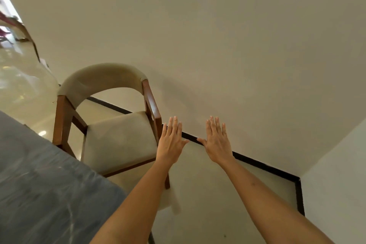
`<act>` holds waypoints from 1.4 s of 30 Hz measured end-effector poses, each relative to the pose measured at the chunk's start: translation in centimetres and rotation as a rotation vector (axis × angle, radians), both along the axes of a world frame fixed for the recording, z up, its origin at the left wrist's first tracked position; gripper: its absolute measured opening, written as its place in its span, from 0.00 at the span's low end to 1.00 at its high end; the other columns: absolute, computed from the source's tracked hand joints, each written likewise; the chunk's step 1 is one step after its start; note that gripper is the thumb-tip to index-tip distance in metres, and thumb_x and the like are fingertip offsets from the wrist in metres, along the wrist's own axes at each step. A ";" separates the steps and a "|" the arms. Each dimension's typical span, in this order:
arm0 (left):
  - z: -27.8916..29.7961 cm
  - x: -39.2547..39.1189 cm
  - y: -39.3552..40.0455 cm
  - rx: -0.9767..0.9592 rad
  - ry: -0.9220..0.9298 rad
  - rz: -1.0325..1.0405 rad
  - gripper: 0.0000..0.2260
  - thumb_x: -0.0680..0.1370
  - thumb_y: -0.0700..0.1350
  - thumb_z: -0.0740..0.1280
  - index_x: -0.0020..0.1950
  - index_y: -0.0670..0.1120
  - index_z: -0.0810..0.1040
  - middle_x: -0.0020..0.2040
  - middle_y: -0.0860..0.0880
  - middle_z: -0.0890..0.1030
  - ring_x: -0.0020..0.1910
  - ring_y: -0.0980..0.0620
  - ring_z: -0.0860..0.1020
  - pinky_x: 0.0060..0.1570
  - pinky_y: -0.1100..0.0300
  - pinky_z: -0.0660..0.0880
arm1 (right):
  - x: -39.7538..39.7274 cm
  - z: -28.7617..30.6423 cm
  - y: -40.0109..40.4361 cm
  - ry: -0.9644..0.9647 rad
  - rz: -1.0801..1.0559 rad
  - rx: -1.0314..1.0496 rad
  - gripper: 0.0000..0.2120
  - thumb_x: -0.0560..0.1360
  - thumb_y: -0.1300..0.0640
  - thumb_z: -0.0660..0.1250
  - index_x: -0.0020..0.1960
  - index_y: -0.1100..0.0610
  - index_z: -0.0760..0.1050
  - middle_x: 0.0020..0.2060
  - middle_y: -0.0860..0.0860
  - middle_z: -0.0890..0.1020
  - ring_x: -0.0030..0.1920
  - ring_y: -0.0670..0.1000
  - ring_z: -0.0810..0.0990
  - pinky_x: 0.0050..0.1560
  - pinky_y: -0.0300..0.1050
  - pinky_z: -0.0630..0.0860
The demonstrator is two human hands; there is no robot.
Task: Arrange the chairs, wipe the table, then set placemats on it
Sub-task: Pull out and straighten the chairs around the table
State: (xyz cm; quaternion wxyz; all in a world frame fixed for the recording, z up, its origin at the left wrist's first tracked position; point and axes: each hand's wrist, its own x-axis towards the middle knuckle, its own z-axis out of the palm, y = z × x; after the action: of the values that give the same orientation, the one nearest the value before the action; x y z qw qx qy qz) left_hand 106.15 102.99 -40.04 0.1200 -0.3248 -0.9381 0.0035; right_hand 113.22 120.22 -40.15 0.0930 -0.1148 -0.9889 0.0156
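A wooden chair (118, 136) with a beige padded seat and curved beige back stands beside the grey marbled table (39, 180), its seat partly under the table edge. Both my arms reach forward with flat palms facing down. My left hand (170, 142) hovers just right of the chair's right armrest, fingers spread, holding nothing. My right hand (216, 141) is held out further right over the floor, also spread and holding nothing. Neither hand touches the chair.
A beige wall (217, 45) runs close behind the chair, with a black skirting strip (257, 164) along its base. A white wall corner (336, 174) juts out at the right. Glossy floor (21, 85) shows at the left, with another chair back (25, 33) at the far left.
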 end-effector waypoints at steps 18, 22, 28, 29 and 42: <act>-2.4 -20.3 10.5 0.011 -0.078 0.464 0.33 0.81 0.61 0.49 0.77 0.38 0.52 0.78 0.37 0.49 0.77 0.40 0.46 0.75 0.46 0.49 | -27.8 -2.2 12.3 -0.036 0.438 0.022 0.38 0.78 0.39 0.49 0.77 0.64 0.49 0.77 0.60 0.51 0.77 0.60 0.47 0.76 0.57 0.44; -3.4 -26.5 11.7 0.023 -0.089 0.536 0.33 0.81 0.60 0.47 0.78 0.39 0.48 0.78 0.37 0.45 0.77 0.41 0.43 0.76 0.46 0.47 | -35.1 -3.5 12.8 -0.052 0.509 0.050 0.37 0.78 0.38 0.46 0.75 0.65 0.57 0.75 0.61 0.59 0.76 0.61 0.56 0.74 0.57 0.51; -4.1 -34.6 13.1 0.064 -0.140 0.659 0.33 0.81 0.60 0.46 0.78 0.39 0.45 0.78 0.38 0.41 0.77 0.41 0.40 0.75 0.46 0.47 | -46.0 -3.8 13.5 -0.070 0.653 0.115 0.37 0.77 0.38 0.47 0.73 0.65 0.61 0.73 0.62 0.64 0.74 0.61 0.61 0.71 0.58 0.57; -4.0 -35.7 13.2 0.069 -0.147 0.674 0.33 0.81 0.60 0.46 0.78 0.39 0.44 0.78 0.38 0.41 0.77 0.41 0.40 0.76 0.46 0.47 | -47.5 -3.8 13.6 -0.069 0.664 0.125 0.37 0.77 0.38 0.47 0.73 0.65 0.62 0.73 0.62 0.65 0.73 0.61 0.61 0.71 0.57 0.57; -8.0 -44.6 11.6 0.194 -0.303 1.070 0.34 0.81 0.62 0.47 0.78 0.41 0.42 0.78 0.39 0.42 0.77 0.42 0.44 0.75 0.47 0.49 | -68.3 -1.0 6.6 -0.055 1.071 0.306 0.43 0.75 0.65 0.64 0.78 0.58 0.38 0.77 0.60 0.44 0.77 0.62 0.40 0.72 0.58 0.36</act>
State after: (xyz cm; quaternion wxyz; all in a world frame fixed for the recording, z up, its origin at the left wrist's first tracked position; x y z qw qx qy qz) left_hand 61.58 114.57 -48.01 -0.0050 0.2119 -0.9748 -0.0691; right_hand 44.94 126.83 -41.19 0.0620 0.4183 -0.9021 -0.0860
